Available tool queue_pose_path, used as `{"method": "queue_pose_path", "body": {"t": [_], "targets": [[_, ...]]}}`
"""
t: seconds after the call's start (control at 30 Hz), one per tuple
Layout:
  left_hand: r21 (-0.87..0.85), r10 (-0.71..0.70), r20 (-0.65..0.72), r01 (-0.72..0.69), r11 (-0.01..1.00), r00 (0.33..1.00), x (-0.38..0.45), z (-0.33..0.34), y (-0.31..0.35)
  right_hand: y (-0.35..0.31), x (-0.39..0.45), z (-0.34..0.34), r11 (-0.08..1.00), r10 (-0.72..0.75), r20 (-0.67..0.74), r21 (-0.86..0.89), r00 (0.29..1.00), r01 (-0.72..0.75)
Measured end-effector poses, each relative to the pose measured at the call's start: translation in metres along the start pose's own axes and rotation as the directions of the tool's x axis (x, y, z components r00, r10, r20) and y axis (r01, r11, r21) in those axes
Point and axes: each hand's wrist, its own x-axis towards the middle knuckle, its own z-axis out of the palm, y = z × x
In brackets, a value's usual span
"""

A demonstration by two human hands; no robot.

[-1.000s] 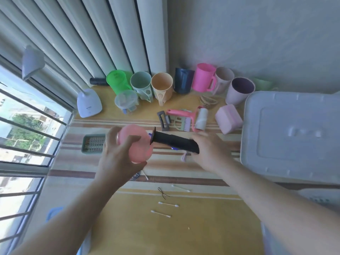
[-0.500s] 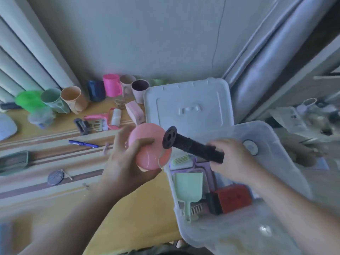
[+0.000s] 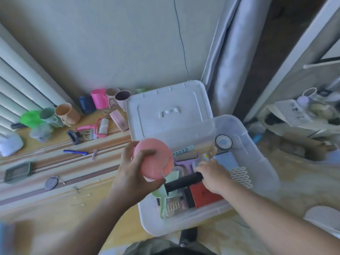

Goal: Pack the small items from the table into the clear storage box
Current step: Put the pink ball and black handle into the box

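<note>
The clear storage box [image 3: 261, 159] stands open to the right of the table, with a red box, a green scoop, a purple roller and a tape roll inside. My right hand [image 3: 213, 173] is down inside it, closed on a black ribbed handle grip [image 3: 184, 182] that lies low over the items. My left hand [image 3: 132, 179] holds a round pink container [image 3: 154, 161] above the box's left rim. On the table lie a blue pen [image 3: 75, 152], a pink lint roller [image 3: 99, 126], a black clip [image 3: 73, 137] and cotton swabs [image 3: 81, 196].
The box's white lid [image 3: 165, 111] lies at the table's far right end. A row of coloured cups [image 3: 99, 100] stands along the wall. A green grater [image 3: 18, 171] and a round dark disc [image 3: 51, 183] sit at the left. Cluttered shelves fill the far right.
My view swung right from the table to the box. My right hand lowered the black grip from above the rim down into the box. My left hand carried the pink container over the rim.
</note>
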Motion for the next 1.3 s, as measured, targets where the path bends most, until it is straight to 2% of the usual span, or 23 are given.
{"method": "queue_pose_path", "body": {"t": [0.07, 0.17, 0.2, 0.23, 0.3, 0.4, 0.43, 0.47, 0.53, 0.67, 0.77, 0.8, 0.87, 0.93, 0.97, 1.03, 1.07, 1.1, 1.13, 1.2, 1.27, 1.3], "targets": [[-0.058, -0.055, 0.081, 0.060, 0.997, 0.995, -0.005, 0.015, 0.009, 0.003, 0.001, -0.006, 0.995, -0.068, -0.050, 0.064, 0.996, 0.071], [-0.103, -0.281, 0.216, 0.308, 0.946, 0.935, -0.006, 0.035, 0.024, 0.003, -0.014, -0.016, 0.938, -0.125, -0.186, 0.298, 0.975, 0.177], [-0.135, -0.377, 0.283, 0.426, 0.895, 0.882, -0.004, 0.041, 0.028, 0.002, -0.022, -0.019, 0.905, -0.150, -0.225, 0.361, 0.963, 0.225], [-0.214, -0.466, 0.366, 0.560, 0.800, 0.806, 0.000, 0.045, 0.033, 0.000, -0.029, -0.023, 0.882, -0.187, -0.255, 0.382, 0.949, 0.277], [-0.373, -0.557, 0.575, 0.798, 0.474, 0.599, 0.008, 0.054, 0.038, -0.003, -0.040, -0.024, 0.866, -0.264, -0.276, 0.353, 0.924, 0.353], [-0.343, -0.503, 0.808, 0.939, 0.021, 0.306, 0.018, 0.059, 0.046, -0.005, -0.045, -0.021, 0.892, -0.286, -0.254, 0.282, 0.924, 0.353], [-0.313, -0.489, 0.838, 0.947, -0.068, 0.242, 0.019, 0.062, 0.045, -0.005, -0.044, -0.019, 0.905, -0.270, -0.246, 0.266, 0.931, 0.333], [-0.283, -0.482, 0.853, 0.954, -0.102, 0.201, 0.021, 0.065, 0.043, -0.006, -0.043, -0.017, 0.914, -0.255, -0.248, 0.254, 0.935, 0.317], [-0.220, -0.489, 0.857, 0.974, -0.058, 0.165, 0.025, 0.076, 0.032, -0.008, -0.040, -0.014, 0.927, -0.229, -0.255, 0.238, 0.939, 0.290], [-0.182, -0.551, 0.806, 0.976, 0.117, 0.217, 0.029, 0.092, 0.015, -0.010, -0.039, -0.017, 0.927, -0.185, -0.193, 0.291, 0.963, 0.236], [-0.292, -0.562, 0.773, 0.952, 0.096, 0.294, 0.029, 0.101, 0.016, -0.008, -0.033, -0.018, 0.920, -0.178, -0.162, 0.323, 0.971, 0.223], [-0.339, -0.578, 0.743, 0.935, 0.109, 0.337, 0.029, 0.103, 0.017, -0.005, -0.028, -0.018, 0.916, -0.162, -0.159, 0.343, 0.974, 0.208], [-0.430, -0.588, 0.661, 0.878, 0.211, 0.465, 0.029, 0.109, 0.013, 0.004, -0.013, -0.017, 0.917, -0.097, -0.174, 0.367, 0.980, 0.156], [-0.417, -0.559, 0.592, 0.815, 0.403, 0.580, 0.027, 0.114, 0.011, 0.015, 0.008, -0.015, 0.936, -0.016, -0.211, 0.339, 0.977, 0.089], [-0.341, -0.525, 0.557, 0.754, 0.562, 0.643, 0.027, 0.115, 0.011, 0.020, 0.020, -0.014, 0.946, 0.024, -0.229, 0.319, 0.973, 0.051], [-0.077, -0.377, 0.502, 0.475, 0.877, 0.778, 0.027, 0.119, 0.016, 0.028, 0.038, -0.011, 0.954, 0.108, -0.233, 0.297, 0.966, -0.035], [0.056, -0.287, 0.483, 0.298, 0.953, 0.827, 0.025, 0.122, 0.017, 0.029, 0.045, -0.010, 0.961, 0.138, -0.225, 0.266, 0.965, -0.076], [0.162, -0.219, 0.470, 0.160, 0.974, 0.855, 0.025, 0.125, 0.017, 0.030, 0.049, -0.008, 0.972, 0.157, -0.217, 0.209, 0.964, -0.111], [0.242, -0.175, 0.455, 0.068, 0.968, 0.873, 0.025, 0.128, 0.016, 0.031, 0.053, -0.006, 0.982, 0.165, -0.218, 0.132, 0.962, -0.138], [0.365, -0.162, 0.474, -0.026, 0.931, 0.865, 0.024, 0.135, 0.009, 0.031, 0.055, -0.004, 0.982, 0.190, -0.221, 0.026, 0.957, -0.189], [0.428, -0.199, 0.551, -0.070, 0.901, 0.810, 0.025, 0.140, 0.001, 0.033, 0.057, -0.003, 0.978, 0.205, -0.179, -0.003, 0.962, -0.209], [0.439, -0.229, 0.608, -0.081, 0.895, 0.760, 0.024, 0.140, -0.001, 0.033, 0.056, -0.002, 0.980, 0.196, -0.149, -0.017, 0.969, -0.200]]}}
